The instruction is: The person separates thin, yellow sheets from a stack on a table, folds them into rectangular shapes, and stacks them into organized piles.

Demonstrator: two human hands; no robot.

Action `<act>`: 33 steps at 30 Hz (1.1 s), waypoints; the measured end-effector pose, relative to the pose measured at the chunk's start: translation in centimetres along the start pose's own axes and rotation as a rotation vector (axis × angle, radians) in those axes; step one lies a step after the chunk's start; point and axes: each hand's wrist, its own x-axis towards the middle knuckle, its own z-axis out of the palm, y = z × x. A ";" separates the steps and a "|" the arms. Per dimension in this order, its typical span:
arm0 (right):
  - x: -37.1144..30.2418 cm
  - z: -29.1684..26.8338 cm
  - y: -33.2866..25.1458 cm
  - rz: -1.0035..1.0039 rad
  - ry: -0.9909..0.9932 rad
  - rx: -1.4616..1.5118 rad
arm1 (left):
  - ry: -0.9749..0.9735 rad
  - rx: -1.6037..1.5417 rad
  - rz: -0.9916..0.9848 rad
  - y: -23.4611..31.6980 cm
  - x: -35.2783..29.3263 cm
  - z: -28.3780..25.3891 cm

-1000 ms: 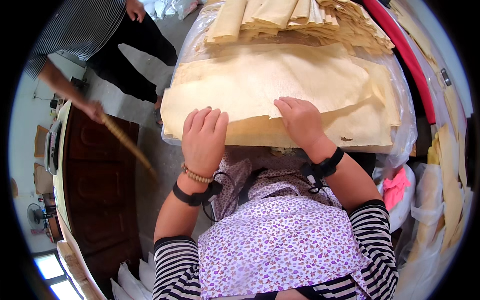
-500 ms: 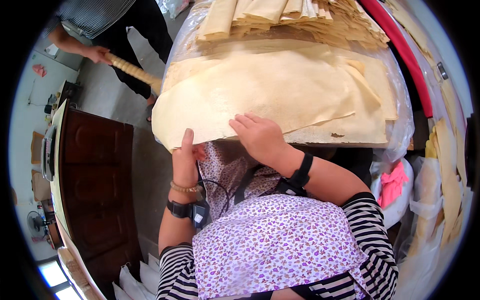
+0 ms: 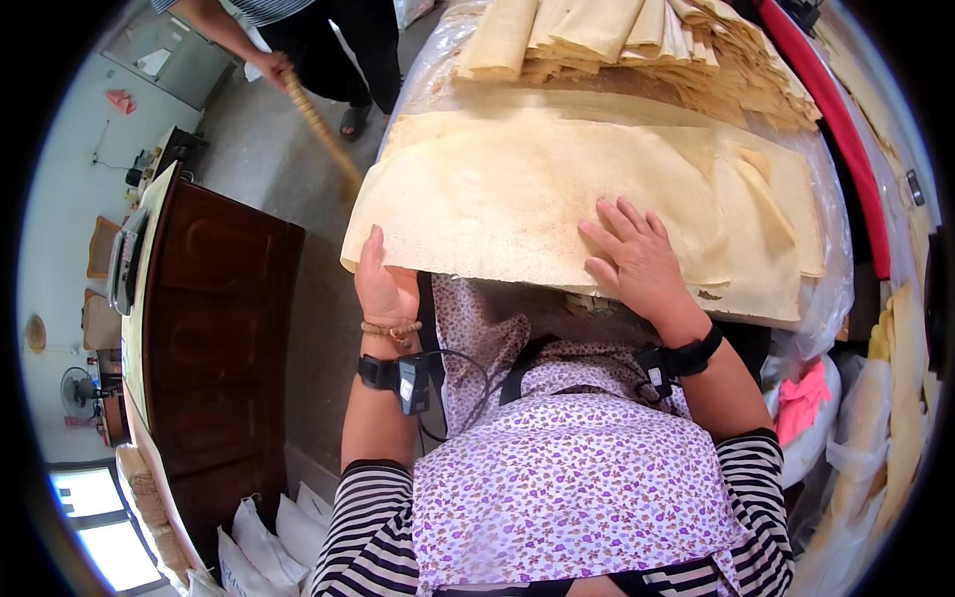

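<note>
A thin pale-yellow sheet [image 3: 517, 194], which looks like tofu skin, lies spread over other sheets on the plastic-covered table. At its near left corner, my left hand [image 3: 386, 291] pinches the edge, thumb on top and the other fingers partly hidden beneath. My right hand [image 3: 639, 261] rests flat on the sheet near its front edge, fingers spread. Below and to the right, more sheets [image 3: 766, 224] stick out, one with a fold and a small dark torn spot. A bracelet and a strapped device sit on my left wrist; another device is on my right.
Folded sheets [image 3: 587, 35] are piled at the table's far side. A red padded bar [image 3: 836, 129] runs along the right. To the left stands a dark wooden cabinet [image 3: 214, 348]; white sacks [image 3: 264, 542] lie below it. Beyond, another person's hand [image 3: 271, 68] holds a broom [image 3: 318, 124].
My right hand has slid rightward along the sheet, away from my left hand, and its fingers have spread. The sheet's near edge now lies straighter. The other person's broom has shifted.
</note>
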 end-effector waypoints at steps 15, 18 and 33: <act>-2.3 -3.7 6.5 0.624 0.534 1.754 | -0.865 1.808 1.063 -13.0 -6.1 14.3; -3.2 -4.3 9.6 0.741 0.395 1.951 | -0.890 1.844 1.045 -14.1 -6.3 14.0; -3.8 -1.7 9.7 0.779 0.620 0.975 | -0.860 1.615 0.830 -6.2 -2.5 14.0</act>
